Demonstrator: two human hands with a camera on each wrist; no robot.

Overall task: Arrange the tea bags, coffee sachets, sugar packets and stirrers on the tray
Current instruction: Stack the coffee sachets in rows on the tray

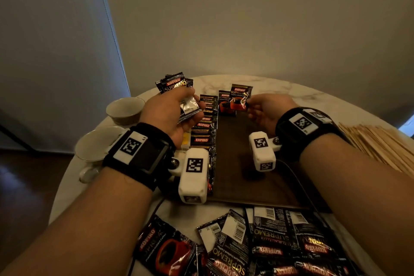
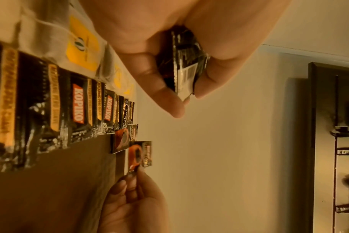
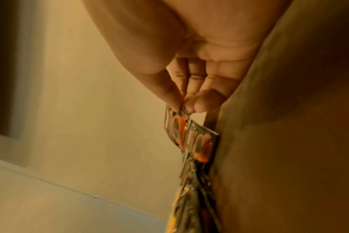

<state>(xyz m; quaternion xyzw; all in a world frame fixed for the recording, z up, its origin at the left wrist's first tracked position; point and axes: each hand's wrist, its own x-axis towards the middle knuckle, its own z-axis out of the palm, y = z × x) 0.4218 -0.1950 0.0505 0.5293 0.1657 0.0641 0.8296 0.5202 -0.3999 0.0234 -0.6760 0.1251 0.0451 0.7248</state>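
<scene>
My left hand (image 1: 177,107) grips a small stack of black Kopiko coffee sachets (image 1: 179,92), seen again as the same stack (image 2: 185,66) in the left wrist view. My right hand (image 1: 251,105) pinches the bottom edge of one coffee sachet (image 1: 240,96) above the far end of the dark tray (image 1: 246,163). That pinched sachet (image 3: 176,126) hangs just above another sachet (image 1: 226,103) lying at the tray's far end. A row of overlapping sachets (image 1: 203,132) lines the tray's left side. Yellow-tagged tea bags (image 2: 83,47) lie left of that row.
Loose coffee sachets (image 1: 257,246) are heaped on the marble table's near edge. Wooden stirrers (image 1: 376,143) lie in a pile at the right. Two pale cups (image 1: 125,110) (image 1: 96,143) stand at the left. A cable (image 1: 300,184) runs over the tray's right side.
</scene>
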